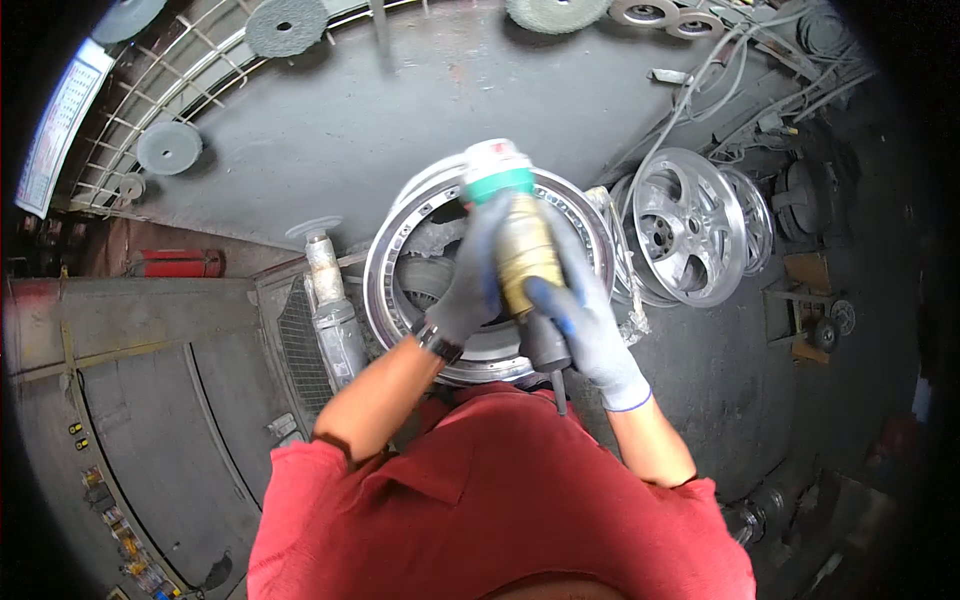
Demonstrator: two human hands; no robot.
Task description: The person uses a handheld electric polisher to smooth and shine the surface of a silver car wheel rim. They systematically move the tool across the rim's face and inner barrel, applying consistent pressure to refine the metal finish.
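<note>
Red short-sleeved shirt [510, 490] fills bottom centre. Large silver ring-shaped metal wheel rim [384, 265] at frame centre, just above the shirt. Silver five-spoke metal wheel [680, 230] right of centre, standing tilted, more wheels behind it. Long power tool with yellowish-tan body, green-and-white head and dark tail [530, 255] at centre, over the rim, head toward the top; motion-blurred, can't tell if it touches the rim. Long grey metal tool [338, 335] lies left of the rim. Left grip, grey-gloved [470, 275], clamped on the power tool's left side; right grip, grey-gloved with blue patches [590, 325], clamped on its right, lower down. Round grey disc [286, 27] upper left. Red cylinder [180, 263] at left. Black wristband [438, 343] on left wrist.
</note>
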